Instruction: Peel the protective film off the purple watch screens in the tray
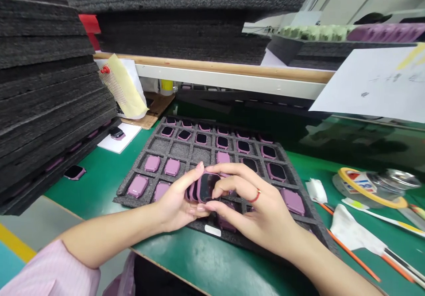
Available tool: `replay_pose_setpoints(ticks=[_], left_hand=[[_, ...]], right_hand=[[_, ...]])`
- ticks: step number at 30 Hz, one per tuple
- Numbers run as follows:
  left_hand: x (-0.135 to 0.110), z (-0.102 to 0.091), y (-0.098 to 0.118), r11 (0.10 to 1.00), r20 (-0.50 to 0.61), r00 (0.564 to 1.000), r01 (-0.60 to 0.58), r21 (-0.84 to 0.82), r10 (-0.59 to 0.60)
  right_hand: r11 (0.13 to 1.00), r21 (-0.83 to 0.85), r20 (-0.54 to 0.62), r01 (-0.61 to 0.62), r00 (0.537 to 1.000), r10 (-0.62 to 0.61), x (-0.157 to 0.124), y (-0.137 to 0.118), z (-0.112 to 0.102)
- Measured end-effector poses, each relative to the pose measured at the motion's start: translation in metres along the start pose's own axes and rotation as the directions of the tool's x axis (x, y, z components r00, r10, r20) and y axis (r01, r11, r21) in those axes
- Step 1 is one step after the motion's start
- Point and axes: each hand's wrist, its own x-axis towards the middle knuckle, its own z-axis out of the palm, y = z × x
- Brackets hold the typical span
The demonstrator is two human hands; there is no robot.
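Here, pink watch case [206,187] pinched between fingers [229,181] of left hand [174,205] and right hand [259,212].

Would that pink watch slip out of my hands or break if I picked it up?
The pink watch is probably stiff and light for its size, since it has a firm-looking, squared shape. Its glossy screen looks slippery and could scratch or crack if dropped. It probably won't roll, because the ones in the foam tray lie flat.

watch cases [243,146] in a foam tray [124,200] on the counter [99,185], foam stacks [49,87] to the left, tape roll [372,188] to the right
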Motion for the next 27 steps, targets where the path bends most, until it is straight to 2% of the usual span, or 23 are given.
replay_pose_setpoints(ticks=[6,9,12,14,16,18,22,25,27], left_hand=[[0.000,-0.003,-0.001,1.000,0.066,0.997,0.029,-0.008,-0.029],[0.000,-0.002,-0.001,0.998,0.047,0.997,0.055,0.007,-0.056],[-0.001,0.001,0.000,0.997,0.056,0.996,0.066,0.029,-0.068],[-0.003,0.003,0.002,0.997,0.069,0.995,0.069,0.030,-0.071],[-0.003,0.004,0.003,0.997,0.082,0.994,0.071,0.032,-0.073],[-0.003,0.003,0.003,0.997,0.090,0.993,0.068,0.034,-0.071],[-0.003,0.002,0.004,0.997,0.102,0.993,0.053,0.048,-0.057],[-0.004,0.002,0.003,0.997,0.120,0.992,0.041,0.066,-0.049],[-0.005,0.002,0.003,0.996,0.126,0.991,0.038,0.076,-0.047]], right_hand=[[0.999,-0.012,-0.128,0.041,0.991,-0.042,0.002,-0.001,0.002],[0.992,0.111,-0.248,-0.060,0.965,0.086,0.004,-0.001,-0.001],[0.910,0.350,-0.351,-0.222,0.870,0.347,0.004,0.000,-0.005],[0.817,0.502,-0.351,-0.283,0.797,0.492,0.004,0.002,-0.007],[0.750,0.592,-0.338,-0.297,0.753,0.565,0.004,0.004,-0.007],[0.734,0.617,-0.329,-0.285,0.753,0.569,0.005,0.007,-0.008],[0.769,0.571,-0.303,-0.287,0.797,0.523,0.007,0.007,-0.008],[0.835,0.478,-0.340,-0.273,0.819,0.462,0.005,0.007,-0.010],[0.906,0.360,-0.388,-0.223,0.847,0.363,0.003,0.007,-0.014]])
